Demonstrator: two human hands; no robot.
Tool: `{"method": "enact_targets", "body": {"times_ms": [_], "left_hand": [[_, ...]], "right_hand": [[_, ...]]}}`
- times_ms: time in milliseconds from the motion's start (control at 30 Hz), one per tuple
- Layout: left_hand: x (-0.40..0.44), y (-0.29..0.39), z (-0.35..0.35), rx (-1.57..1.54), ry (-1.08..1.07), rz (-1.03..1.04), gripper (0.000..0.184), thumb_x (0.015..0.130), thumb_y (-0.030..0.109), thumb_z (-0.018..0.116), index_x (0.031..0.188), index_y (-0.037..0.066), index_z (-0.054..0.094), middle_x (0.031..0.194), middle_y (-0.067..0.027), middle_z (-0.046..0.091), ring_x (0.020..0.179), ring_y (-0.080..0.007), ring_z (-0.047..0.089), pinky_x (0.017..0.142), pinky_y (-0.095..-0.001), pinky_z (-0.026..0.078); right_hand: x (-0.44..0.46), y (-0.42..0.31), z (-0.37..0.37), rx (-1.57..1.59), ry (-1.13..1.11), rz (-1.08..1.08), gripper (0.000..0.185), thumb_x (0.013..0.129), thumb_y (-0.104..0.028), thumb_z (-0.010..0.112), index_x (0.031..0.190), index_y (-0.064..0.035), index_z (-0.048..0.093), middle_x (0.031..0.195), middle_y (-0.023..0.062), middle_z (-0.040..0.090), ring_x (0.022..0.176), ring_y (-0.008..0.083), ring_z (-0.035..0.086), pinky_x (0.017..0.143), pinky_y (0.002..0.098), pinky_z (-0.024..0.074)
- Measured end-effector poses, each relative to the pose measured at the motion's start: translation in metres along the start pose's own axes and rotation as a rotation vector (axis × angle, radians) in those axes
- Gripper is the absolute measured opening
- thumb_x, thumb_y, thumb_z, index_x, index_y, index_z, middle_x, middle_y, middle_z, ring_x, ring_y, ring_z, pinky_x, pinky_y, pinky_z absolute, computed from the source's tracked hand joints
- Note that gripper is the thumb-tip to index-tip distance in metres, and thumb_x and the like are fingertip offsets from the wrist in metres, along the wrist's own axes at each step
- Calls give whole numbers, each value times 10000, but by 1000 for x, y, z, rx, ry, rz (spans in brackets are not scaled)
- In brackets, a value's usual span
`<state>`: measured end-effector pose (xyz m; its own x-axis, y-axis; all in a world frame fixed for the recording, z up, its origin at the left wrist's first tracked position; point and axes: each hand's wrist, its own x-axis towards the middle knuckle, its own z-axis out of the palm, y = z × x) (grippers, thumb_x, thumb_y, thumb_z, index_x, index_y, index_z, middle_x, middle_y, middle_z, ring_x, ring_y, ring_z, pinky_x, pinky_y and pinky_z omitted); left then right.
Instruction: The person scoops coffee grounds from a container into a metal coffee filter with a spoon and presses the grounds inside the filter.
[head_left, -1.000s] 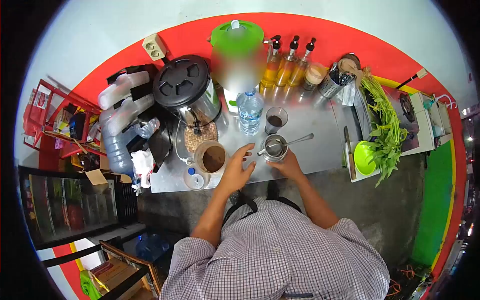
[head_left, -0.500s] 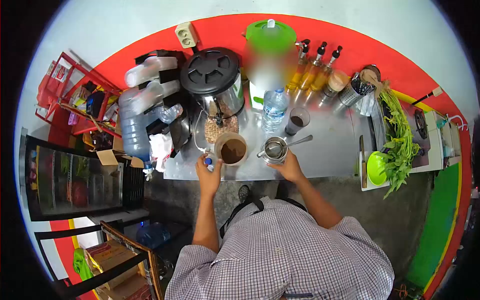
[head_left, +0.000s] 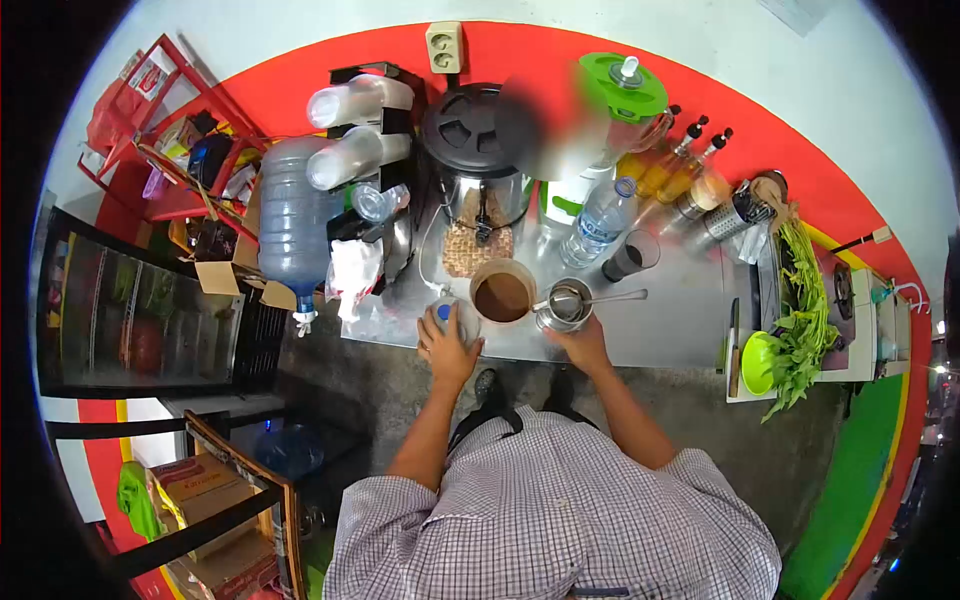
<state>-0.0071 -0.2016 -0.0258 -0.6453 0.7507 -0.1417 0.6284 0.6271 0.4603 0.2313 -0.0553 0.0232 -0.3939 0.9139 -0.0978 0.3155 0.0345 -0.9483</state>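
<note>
My left hand (head_left: 449, 348) lies over a clear round lid with a blue knob (head_left: 444, 312) at the table's front edge, its fingers around the lid. Just right of it stands an open tub of brown powder (head_left: 503, 292). My right hand (head_left: 583, 345) is closed round a small glass or metal cup (head_left: 568, 303), which has a strainer and a long-handled spoon (head_left: 618, 296) across its top. Behind the cup are a glass with dark contents (head_left: 632, 256) and a water bottle (head_left: 602, 220).
A steel dispenser with a black lid (head_left: 470, 135) and a green-lidded blender (head_left: 624, 88) stand at the back. Left are plastic cups (head_left: 360, 157) and a water jug (head_left: 295, 215). Right are greens (head_left: 802, 310), a green bowl (head_left: 760, 362) and a knife (head_left: 735, 350).
My left hand has moved left from beside the cup, past the powder tub, onto the lid. My right hand still holds the cup. The camera view has turned.
</note>
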Motion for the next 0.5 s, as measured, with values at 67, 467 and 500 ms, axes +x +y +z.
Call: {"method": "enact_targets", "body": {"times_ms": [67, 467, 500], "left_hand": [[6, -4, -5, 12, -14, 33, 1068, 793, 407, 939, 1677, 251, 362, 1741, -252, 205, 1601, -539, 172, 1177, -751, 263], [74, -39, -35, -62, -195, 166, 1185, 613, 563, 999, 1627, 269, 461, 1668, -141, 420, 1553, -423, 332, 1196, -661, 294], [78, -39, -35, -62, -161, 192, 1112, 640, 531, 996, 1600, 279, 494, 1653, -122, 441, 1542, -415, 349, 1196, -646, 309]], "right_hand": [[0, 2, 5, -31, 24, -104, 718, 783, -208, 978, 1372, -21, 612, 1294, 148, 754, 1210, 298, 721, 1040, 429, 557], [-10, 4, 24, -18, 104, 53, 686, 789, -179, 971, 1352, -11, 616, 1299, 151, 756, 1208, 292, 720, 1045, 423, 557], [-10, 2, 25, -7, 112, 51, 692, 788, -175, 971, 1357, -10, 614, 1298, 150, 756, 1205, 289, 721, 1044, 421, 558]]}}
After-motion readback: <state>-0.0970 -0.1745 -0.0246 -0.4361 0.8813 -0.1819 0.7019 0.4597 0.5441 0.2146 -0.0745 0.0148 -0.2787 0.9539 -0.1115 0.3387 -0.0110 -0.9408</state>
